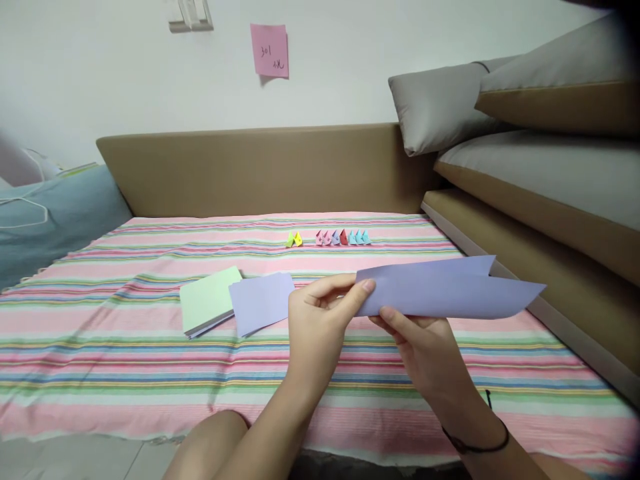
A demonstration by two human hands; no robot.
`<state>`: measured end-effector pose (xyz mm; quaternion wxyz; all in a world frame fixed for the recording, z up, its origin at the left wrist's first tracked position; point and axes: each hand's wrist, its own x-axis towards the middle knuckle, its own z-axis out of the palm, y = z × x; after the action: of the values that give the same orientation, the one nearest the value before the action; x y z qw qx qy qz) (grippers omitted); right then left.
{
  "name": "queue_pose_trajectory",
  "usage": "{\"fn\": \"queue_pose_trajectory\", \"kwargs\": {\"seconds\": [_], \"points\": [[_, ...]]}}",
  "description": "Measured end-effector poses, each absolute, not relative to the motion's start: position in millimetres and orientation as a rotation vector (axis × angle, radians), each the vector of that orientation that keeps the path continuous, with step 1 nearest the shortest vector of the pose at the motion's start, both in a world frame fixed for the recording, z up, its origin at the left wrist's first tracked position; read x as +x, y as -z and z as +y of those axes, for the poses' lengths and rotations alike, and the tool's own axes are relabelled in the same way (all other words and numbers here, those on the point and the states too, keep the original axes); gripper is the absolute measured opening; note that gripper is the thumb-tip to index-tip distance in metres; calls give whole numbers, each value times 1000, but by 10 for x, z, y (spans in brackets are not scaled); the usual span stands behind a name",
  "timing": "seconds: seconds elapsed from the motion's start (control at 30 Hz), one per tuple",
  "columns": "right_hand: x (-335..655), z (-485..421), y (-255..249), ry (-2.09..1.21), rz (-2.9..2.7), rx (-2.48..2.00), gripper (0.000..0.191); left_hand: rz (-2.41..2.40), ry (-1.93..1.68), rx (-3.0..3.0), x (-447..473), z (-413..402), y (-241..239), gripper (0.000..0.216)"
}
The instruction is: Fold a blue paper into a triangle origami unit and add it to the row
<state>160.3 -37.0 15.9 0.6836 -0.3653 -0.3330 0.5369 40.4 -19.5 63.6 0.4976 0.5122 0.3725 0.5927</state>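
A sheet of purple paper (440, 290), bent over lengthwise so that two pointed corners stick out at its right end, is held in the air above the striped cloth. My left hand (323, 313) pinches its left end, thumb on the near face. Under the lower edge, my right hand (420, 343) grips the sheet with the thumb in front and fingers behind. To the left of my left hand lie a few loose purple sheets (264, 303), their edge meeting a stack of pale green paper (210, 300).
Small folded paper pieces in yellow (295, 240), pink (323, 238), red (343, 237) and light blue (359, 237) stand in a row farther back on the striped cloth (150, 360). Grey cushions (555, 160) are piled at right. A brown backrest (265, 173) borders the far side.
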Motion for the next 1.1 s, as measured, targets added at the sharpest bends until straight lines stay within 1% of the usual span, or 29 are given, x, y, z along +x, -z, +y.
{"fn": "queue_pose_trajectory", "kwargs": {"seconds": [0.13,0.3,0.5,0.73,1.1], "points": [[1602,-400,-182,-1241,-811,-888,16,902,-1439,1208,397,-203,-656,9],[1606,-410,-179,-1246,-857,-918,14,906,-1419,1182,376,-171,-636,13],[1581,-405,-164,-1270,-892,-955,20,910,-1389,1163,384,-132,-593,16],[1584,-393,-179,-1277,-905,-899,25,894,-1359,1116,390,-119,-582,17],[1562,-397,-201,-1328,-899,-921,19,884,-1338,1090,400,-113,-575,20]]}}
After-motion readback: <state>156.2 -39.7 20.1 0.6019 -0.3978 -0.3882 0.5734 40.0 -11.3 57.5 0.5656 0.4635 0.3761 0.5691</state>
